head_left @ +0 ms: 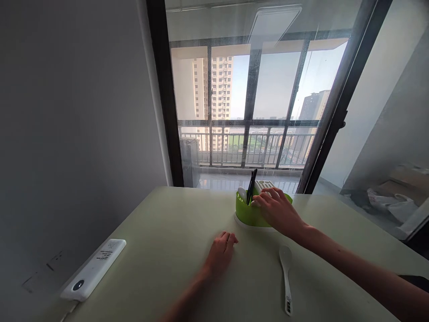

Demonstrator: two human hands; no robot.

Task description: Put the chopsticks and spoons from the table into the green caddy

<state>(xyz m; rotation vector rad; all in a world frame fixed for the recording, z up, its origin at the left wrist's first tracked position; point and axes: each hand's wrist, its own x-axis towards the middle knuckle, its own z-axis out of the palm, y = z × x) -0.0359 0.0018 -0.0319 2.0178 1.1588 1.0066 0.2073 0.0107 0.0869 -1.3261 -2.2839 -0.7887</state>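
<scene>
My right hand (275, 208) reaches over the front of a green utensil holder (246, 214) on a white base. Its fingers are bent together at the rim, and a small white rounded piece (255, 203) shows at the fingertips; most of it is hidden. Black chopsticks (250, 185) stand tilted in the holder, beside a white spoon (241, 193) and a white slotted insert (264, 184). My left hand (221, 251) rests on the table in front of the holder, fingers loosely curled, with nothing seen in it. Below my right forearm lies a white rice paddle (286, 264).
The pale green table (161, 232) reaches to a dark-framed glass door (174, 134). On its left edge, by the grey wall, lies a white power bank (95, 270) with a cable. Bags and boxes (392, 201) sit on the floor at right.
</scene>
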